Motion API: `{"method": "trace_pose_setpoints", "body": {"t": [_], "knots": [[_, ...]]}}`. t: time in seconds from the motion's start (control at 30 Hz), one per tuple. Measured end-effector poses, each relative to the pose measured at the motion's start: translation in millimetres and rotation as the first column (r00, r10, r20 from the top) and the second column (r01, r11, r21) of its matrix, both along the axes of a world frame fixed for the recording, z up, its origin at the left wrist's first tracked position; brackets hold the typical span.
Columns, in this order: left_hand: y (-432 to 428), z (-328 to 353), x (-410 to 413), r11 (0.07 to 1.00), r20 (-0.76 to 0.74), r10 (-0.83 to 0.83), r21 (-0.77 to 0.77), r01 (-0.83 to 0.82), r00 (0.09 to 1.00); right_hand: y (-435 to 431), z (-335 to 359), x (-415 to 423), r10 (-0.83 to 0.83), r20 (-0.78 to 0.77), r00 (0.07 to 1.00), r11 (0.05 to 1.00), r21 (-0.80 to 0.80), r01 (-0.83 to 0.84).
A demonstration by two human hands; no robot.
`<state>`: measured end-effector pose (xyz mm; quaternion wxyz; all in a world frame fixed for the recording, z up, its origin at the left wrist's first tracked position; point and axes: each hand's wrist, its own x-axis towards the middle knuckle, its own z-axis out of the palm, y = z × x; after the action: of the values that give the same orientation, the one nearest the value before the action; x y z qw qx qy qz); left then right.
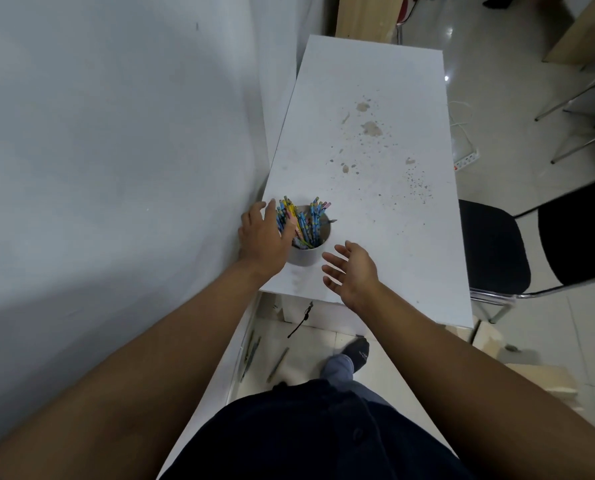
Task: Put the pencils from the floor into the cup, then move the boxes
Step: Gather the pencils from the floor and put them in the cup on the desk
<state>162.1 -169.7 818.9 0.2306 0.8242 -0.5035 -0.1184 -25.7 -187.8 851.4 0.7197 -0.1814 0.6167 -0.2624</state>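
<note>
Dim, cool light; floor (462, 39) glare (far right); wide-angle bending; blurred edges.

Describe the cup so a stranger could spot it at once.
Find the long white table beside the wall. At its near left corner, by the left hand, stands a pale round cup. It is the only container on the table, stuffed with blue and yellow pencils.

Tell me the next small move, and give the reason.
Probably lower the right hand toward the pencils on the floor below the near edge of the table. Several lie there, not yet collected. This hand is open and empty beside the cup, while the left hand touches the pencils standing in it.
</note>
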Motion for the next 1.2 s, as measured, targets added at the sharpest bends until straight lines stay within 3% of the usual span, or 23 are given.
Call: {"method": "trace_pose_setpoints", "body": {"t": [0.2,0.37,0.57,0.73,0.97,1.2], "knots": [[54.8,-19.6,-9.0,0.984,-0.115,0.037,-0.167,-0.056,0.993,43.3,0.1,-18.6,0.016,-0.064,0.998,0.998,-0.062,-0.02],[104.9,-34.3,-27.0,0.975,-0.187,-0.061,-0.222,0.018,0.98,80.8,-0.3,-46.4,0.04,-0.089,0.995,0.995,-0.093,-0.048],[152.5,-41.2,-43.6,0.986,-0.384,-0.127,-0.15,0.073,0.914,119.4,-7.9,-85.8,0.084,-0.115,0.99,0.991,-0.098,-0.095],[203.2,-34.9,-69.4,0.998,-0.539,-0.019,-0.056,-0.014,0.842,166.8,-15.3,-123.2,0.161,-0.167,0.973,0.978,-0.105,-0.18],[303.4,-52.9,-136.0,0.995,-0.577,0.053,-0.043,-0.095,0.815,252.0,-34.4,-183.4,0.238,-0.283,0.929,0.95,-0.13,-0.283],[380.2,-64.3,-149.8,0.994,-0.553,0.098,0.02,-0.104,0.827,307.9,-58.8,-200.0,0.217,-0.306,0.927,0.959,-0.109,-0.261]]}}
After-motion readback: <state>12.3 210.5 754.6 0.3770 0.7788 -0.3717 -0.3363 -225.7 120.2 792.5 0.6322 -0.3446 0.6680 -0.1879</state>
